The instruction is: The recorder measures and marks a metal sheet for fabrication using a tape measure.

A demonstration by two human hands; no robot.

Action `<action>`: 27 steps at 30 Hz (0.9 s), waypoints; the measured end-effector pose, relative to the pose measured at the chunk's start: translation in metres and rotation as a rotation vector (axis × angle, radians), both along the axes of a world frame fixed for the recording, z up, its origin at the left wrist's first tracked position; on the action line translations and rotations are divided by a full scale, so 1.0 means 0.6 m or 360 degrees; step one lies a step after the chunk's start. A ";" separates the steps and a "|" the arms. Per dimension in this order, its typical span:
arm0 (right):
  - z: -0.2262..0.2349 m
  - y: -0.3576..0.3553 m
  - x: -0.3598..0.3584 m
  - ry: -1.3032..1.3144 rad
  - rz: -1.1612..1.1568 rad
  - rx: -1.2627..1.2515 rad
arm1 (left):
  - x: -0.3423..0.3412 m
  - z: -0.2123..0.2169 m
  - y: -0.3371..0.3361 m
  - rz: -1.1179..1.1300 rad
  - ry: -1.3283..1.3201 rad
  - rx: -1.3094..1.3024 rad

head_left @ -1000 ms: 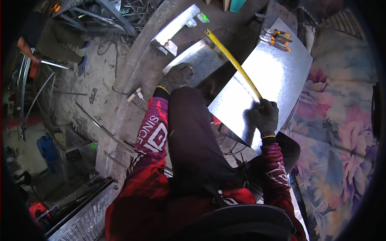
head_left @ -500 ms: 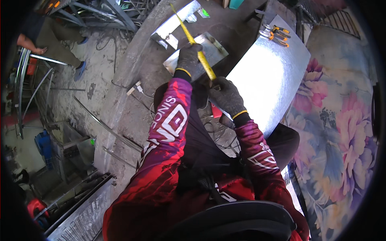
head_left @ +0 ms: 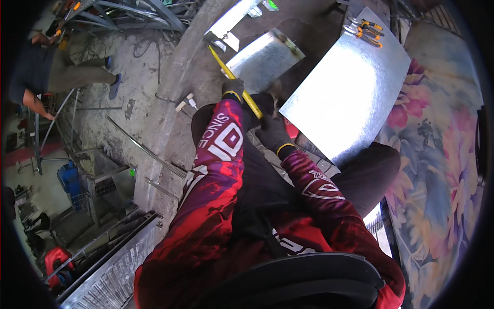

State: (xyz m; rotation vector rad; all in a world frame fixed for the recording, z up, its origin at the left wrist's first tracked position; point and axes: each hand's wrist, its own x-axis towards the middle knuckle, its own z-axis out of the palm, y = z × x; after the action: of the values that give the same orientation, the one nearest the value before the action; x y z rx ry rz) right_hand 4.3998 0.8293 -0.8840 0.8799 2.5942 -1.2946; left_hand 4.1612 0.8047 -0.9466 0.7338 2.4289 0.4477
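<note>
At far left a co-worker (head_left: 33,72) shows more fully than half a second ago, torso and both arms now in view. A bent metal piece (head_left: 231,20) lies on the floor at the top, the yellow tape measure (head_left: 251,104) slanting up toward it; less blade juts past the hands than half a second ago. The gloved left hand (head_left: 232,88) has drawn back from over the smaller metal sheet (head_left: 265,59), its fingers curled about the blade partway along. Just to the right, the gloved right hand (head_left: 274,131) is closed at the tape's near end — whether it grips a case I cannot tell. A second ago the tape lay across the large metal sheet (head_left: 342,100); now it hangs left of that sheet, above the legs — while pliers (head_left: 369,39) rest on the sheet's far end as before, with floral cloth (head_left: 437,149) at far right
</note>
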 end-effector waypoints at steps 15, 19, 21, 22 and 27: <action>-0.174 0.029 -0.004 -0.0598 -0.0826 0.0296 | -0.185 -0.067 0.102 -0.0692 0.0555 -0.0447; -0.200 0.037 -0.012 -0.0322 -0.0719 0.0431 | -0.232 0.064 0.109 0.0175 -0.0051 0.0711; -0.214 0.041 -0.027 -0.0202 -0.0856 0.0356 | -0.152 0.126 0.110 0.0307 -0.0363 0.1427; -0.221 0.040 -0.033 -0.0216 -0.0843 0.0358 | -0.081 0.148 0.109 0.0008 -0.0100 0.1663; -0.229 0.009 0.001 -0.0330 -0.0879 0.0727 | 0.172 0.221 0.137 -0.0960 -0.0405 0.1053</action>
State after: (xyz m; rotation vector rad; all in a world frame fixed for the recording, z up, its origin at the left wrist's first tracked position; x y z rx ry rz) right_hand 4.4002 0.8347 -1.0216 1.7948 2.6056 -0.6203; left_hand 4.2641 0.8868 -0.8141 1.5135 1.6865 1.0253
